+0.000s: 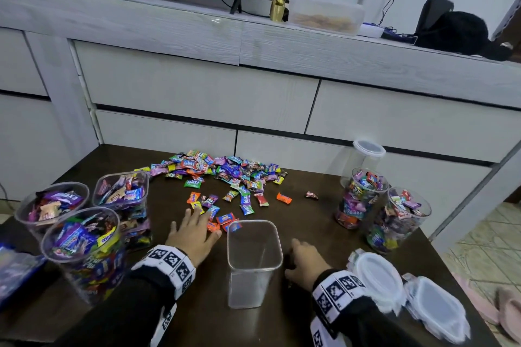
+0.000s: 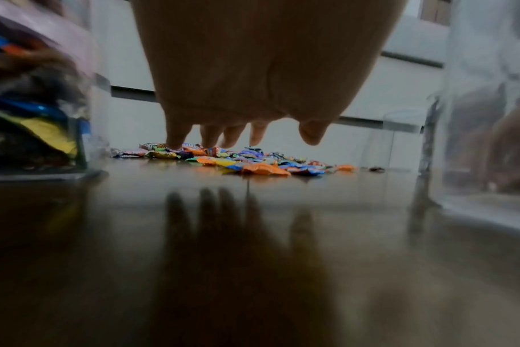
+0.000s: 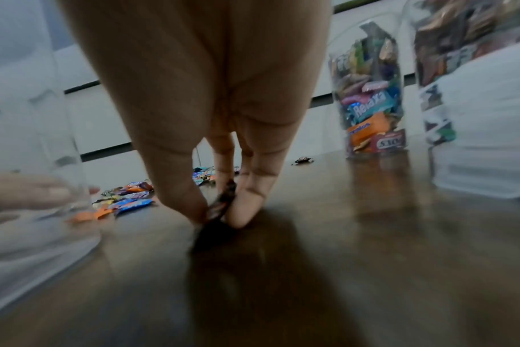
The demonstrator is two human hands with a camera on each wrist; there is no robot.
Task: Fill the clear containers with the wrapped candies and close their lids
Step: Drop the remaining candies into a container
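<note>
While right hand [image 3: 220, 164] pinches, dark candy [image 3: 220, 204] in grip

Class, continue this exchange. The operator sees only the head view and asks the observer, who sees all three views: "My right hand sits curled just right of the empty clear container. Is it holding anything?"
Observer: Yes. In the right wrist view, the right hand pinches a dark-wrapped candy between thumb and finger, low against the table.
Operator: And the left hand, is it pressed flat on the loose candies?
Observer: No. The left wrist view shows its palm raised off the table. Only the straight fingertips reach down to them, gripping nothing.
</note>
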